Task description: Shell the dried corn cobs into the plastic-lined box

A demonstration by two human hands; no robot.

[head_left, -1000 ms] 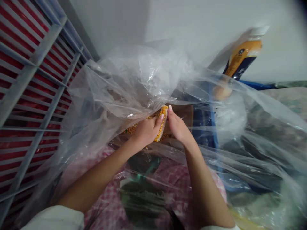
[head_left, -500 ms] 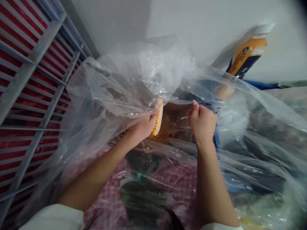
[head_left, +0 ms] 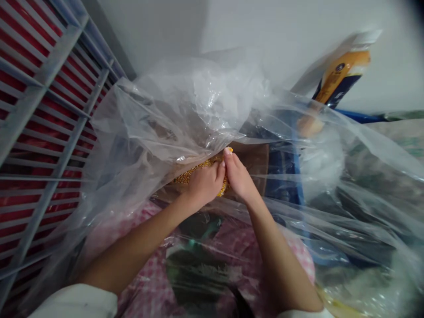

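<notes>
Over loose kernels (head_left: 188, 176), the hands (head_left: 240, 178) meet again at the cob (head_left: 221, 192).

No word, brand or number can be read with certainty. The only printing that shows is on the bottle (head_left: 351, 66) leaning at the upper right of the frame, whose wrap-around label (head_left: 331, 79) is part orange, part dark blue. On the orange, toward the bottle's white cap (head_left: 367, 38), sits a small round dark emblem (head_left: 340, 67) with a paler shape inside, too small to make out. Below it, the dark blue panel (head_left: 346, 90) carries a few pale strokes (head_left: 338, 96) that look like large lettering, set aslant with the bottle and too blurred to spell out.
</notes>
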